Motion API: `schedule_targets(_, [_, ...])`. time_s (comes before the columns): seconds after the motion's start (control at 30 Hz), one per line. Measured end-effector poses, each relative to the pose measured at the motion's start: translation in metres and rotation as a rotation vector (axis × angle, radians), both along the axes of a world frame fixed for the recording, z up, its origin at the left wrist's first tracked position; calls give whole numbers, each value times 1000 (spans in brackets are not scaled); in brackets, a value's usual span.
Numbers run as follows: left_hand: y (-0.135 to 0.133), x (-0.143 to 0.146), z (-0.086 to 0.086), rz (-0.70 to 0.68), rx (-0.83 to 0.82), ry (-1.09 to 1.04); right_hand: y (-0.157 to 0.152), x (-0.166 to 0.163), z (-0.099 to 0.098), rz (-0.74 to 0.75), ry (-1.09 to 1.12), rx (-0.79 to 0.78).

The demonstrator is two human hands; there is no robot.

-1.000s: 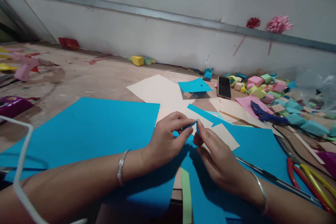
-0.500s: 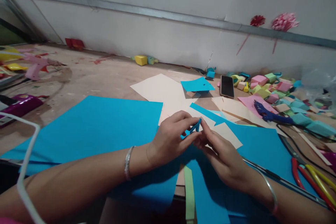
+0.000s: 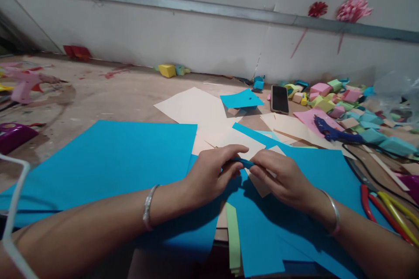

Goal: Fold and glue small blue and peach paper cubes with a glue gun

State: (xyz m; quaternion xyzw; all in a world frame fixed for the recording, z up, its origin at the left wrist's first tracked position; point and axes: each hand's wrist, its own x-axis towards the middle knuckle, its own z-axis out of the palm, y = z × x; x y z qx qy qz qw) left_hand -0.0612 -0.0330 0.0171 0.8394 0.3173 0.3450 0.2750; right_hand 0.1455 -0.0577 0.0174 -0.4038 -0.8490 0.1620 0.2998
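A small piece of folded blue paper [image 3: 245, 163] is pinched between my two hands, seen nearly edge-on. My left hand [image 3: 214, 170] grips its left side, index finger stretched above and thumb below. At the right end, my right hand [image 3: 283, 173] holds it between thumb and fingers. Part of the piece is hidden behind the fingers. Both hands hover over large blue sheets, one to the left [image 3: 131, 157] and another to the right [image 3: 321, 170]. Below the hands lie cream paper pieces [image 3: 260, 183] and a light green strip [image 3: 233, 235].
Red- and yellow-handled pliers [image 3: 386, 213] and a dark blue glue gun [image 3: 334, 130] lie right, near a phone [image 3: 279, 99] and a heap of coloured paper shapes [image 3: 347, 104]. A pink glue gun [image 3: 26, 85] and a white cable [image 3: 15, 196] are left.
The folded blue paper has turned flatter, from an open V shape to a thin edge. My right hand has shifted slightly right and up, its fingers now closed on the end.
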Motion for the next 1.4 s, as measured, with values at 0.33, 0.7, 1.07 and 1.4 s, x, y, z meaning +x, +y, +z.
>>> schedule_targets(0.33, [-6, 6, 3, -111, -634, -324, -3, -1, 4, 50, 44, -25])
schedule_targets(0.7, [-1, 7, 5, -13, -840, -365, -2, 1, -2, 22, 65, 90])
schedule_targets(1.07, [1, 5, 9, 4, -642, -279, 1, 3, -4, -26, 13, 174])
schedule_targets(1.4, [4, 5, 8, -90, -817, -361, 4, 6, -7, -42, 77, 61])
